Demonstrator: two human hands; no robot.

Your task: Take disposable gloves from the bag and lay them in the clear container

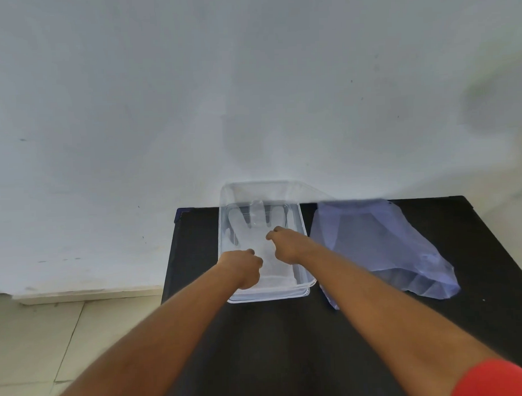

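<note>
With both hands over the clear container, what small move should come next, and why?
Probably let go and lift both hands out. The glove already lies flat in the clear container, fingers pointing away, with the left hand and right hand curled at its cuff end. The bag lies to the right for the next glove.

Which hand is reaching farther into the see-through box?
The right hand. It sits farther along the glove inside the clear container, toward the glove's fingers, while the left hand stays near the closest edge.
</note>
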